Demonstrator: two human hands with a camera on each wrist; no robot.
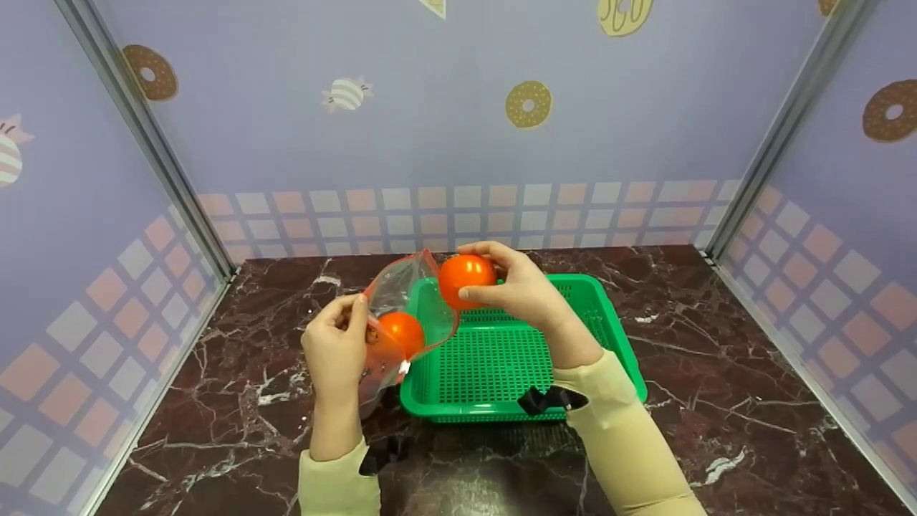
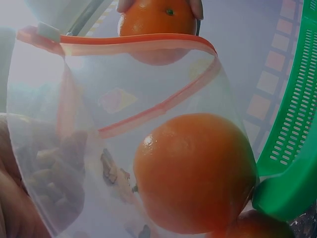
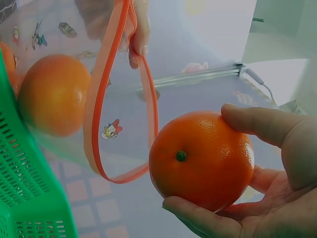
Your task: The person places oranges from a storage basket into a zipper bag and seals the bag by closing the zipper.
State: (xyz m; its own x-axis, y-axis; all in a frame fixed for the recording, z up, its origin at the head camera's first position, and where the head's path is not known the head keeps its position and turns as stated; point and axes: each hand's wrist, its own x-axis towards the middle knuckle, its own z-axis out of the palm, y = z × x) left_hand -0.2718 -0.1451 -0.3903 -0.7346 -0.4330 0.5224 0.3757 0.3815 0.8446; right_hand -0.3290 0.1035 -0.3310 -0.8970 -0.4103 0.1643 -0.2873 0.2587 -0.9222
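Observation:
My left hand (image 1: 333, 351) pinches the rim of a clear zip bag (image 3: 94, 119) with an orange-red zip edge and small cartoon prints. The bag's mouth gapes toward the right. Inside the bag lies an orange (image 2: 195, 173), seen through the plastic. Part of another orange (image 2: 257, 225) shows low in the left wrist view, mostly hidden. My right hand (image 1: 526, 294) holds a shiny orange (image 3: 200, 161) between thumb and fingers, right at the bag's open mouth. A small green stem end marks this fruit.
A green perforated plastic basket (image 1: 480, 410) stands under my right hand, and the bag overlaps its left side in the head view. Both rest over a dark red marbled tabletop (image 1: 236, 430). Patterned purple panels (image 1: 458, 143) enclose the back and sides.

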